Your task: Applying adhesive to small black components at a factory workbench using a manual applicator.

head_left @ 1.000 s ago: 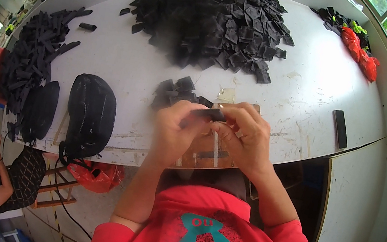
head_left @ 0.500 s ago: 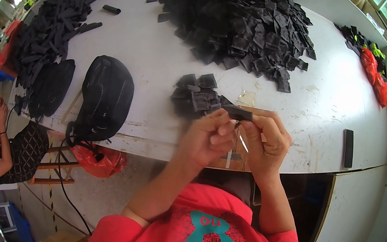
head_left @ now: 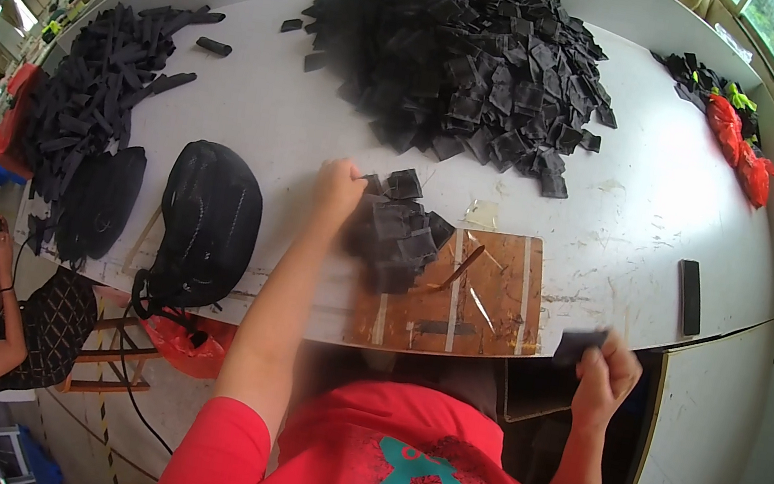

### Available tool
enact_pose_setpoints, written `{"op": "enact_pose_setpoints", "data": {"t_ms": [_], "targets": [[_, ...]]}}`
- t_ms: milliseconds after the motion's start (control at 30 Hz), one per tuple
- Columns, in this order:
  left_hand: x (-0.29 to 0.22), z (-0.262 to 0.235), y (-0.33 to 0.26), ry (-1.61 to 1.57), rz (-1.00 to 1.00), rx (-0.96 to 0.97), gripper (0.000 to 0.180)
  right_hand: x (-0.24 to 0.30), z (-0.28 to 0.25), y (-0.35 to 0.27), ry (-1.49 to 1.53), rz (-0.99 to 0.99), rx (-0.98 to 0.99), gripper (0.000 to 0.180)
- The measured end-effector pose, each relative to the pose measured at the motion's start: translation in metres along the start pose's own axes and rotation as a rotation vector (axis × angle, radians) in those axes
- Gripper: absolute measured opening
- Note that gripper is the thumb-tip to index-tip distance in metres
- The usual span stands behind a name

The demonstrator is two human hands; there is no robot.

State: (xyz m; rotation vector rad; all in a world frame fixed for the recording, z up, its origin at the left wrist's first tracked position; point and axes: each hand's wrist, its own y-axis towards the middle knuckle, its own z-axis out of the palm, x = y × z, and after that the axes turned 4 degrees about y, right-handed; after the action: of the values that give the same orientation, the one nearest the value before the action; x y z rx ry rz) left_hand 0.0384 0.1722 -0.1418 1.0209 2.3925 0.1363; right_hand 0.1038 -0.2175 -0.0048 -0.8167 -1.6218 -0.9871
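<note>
My left hand (head_left: pixel 339 191) reaches to the left edge of a small heap of black fabric pieces (head_left: pixel 400 234). Its fingers are closed at the corner of one piece, which they seem to pinch. Off to the right, beyond the table's front edge, my right hand (head_left: pixel 612 371) grips a single black fabric piece (head_left: pixel 579 347) between thumb and fingers. Between the hands lies a brown wooden board (head_left: pixel 508 307) with pale tape stripes. A narrow curved brown strip (head_left: pixel 462 268) rests on it, and the small heap covers its upper left corner.
A large mound of black fabric pieces (head_left: pixel 476 64) fills the back of the white table (head_left: pixel 612 227). Black strips (head_left: pixel 106 66), a black pouch (head_left: pixel 208 219) and a black bar (head_left: pixel 690 297) lie around. Red bags (head_left: pixel 741 146) sit far right. Another person (head_left: pixel 0 323) is at left.
My hands have parted from over the board. The left went leftward to the small heap; the right moved right and nearer me with a black piece. The board now shows.
</note>
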Motion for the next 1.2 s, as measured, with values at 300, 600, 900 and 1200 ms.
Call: {"op": "enact_pose_setpoints", "data": {"t_ms": [300,600,900,1200], "targets": [[-0.043,-0.068,-0.032,-0.422,-0.156,-0.451,0.013,-0.123,-0.026,-0.080,-1.010,0.228,0.106,0.019],[-0.112,-0.086,-0.143,-1.674,-0.868,-0.029,0.008,-0.028,0.157,-0.006,0.346,0.184,0.303,0.026],[-0.075,-0.104,-0.127,-0.972,-0.330,0.042,0.014,-0.041,0.175,0.011,0.004,0.105,0.339,0.013],[-0.052,-0.122,-0.094,-0.795,-0.107,0.433,0.008,-0.051,0.178,0.021,-0.092,0.075,0.568,0.014]]}}
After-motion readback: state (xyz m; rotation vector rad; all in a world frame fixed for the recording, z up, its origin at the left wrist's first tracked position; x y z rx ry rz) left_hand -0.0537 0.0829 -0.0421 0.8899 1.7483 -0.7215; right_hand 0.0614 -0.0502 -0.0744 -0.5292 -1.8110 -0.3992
